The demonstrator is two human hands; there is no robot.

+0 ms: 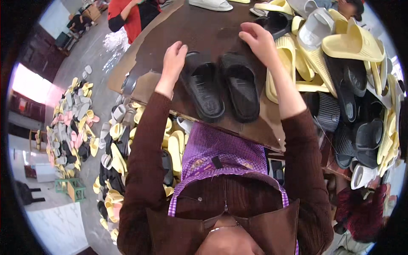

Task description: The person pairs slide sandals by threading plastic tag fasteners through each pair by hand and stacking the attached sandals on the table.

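Note:
Two black slide slippers lie side by side on the dark brown tabletop in front of me, soles down and toe straps at the far end: the left slipper [205,91] and the right slipper [242,90]. Beside the strap of the left one is my left hand [173,61], loosely bent, with nothing visible in it. My right hand [260,42] hovers beyond and to the right of the pair, thumb and fingers apart and empty. It is close to the heap of slippers at the table's right.
A heap of yellow, grey and black slippers, including a yellow slipper [355,44], covers the right side. More slippers [74,123] lie on the floor at left. A person in red [127,19] is across the table; another in dark red [365,212] is at lower right.

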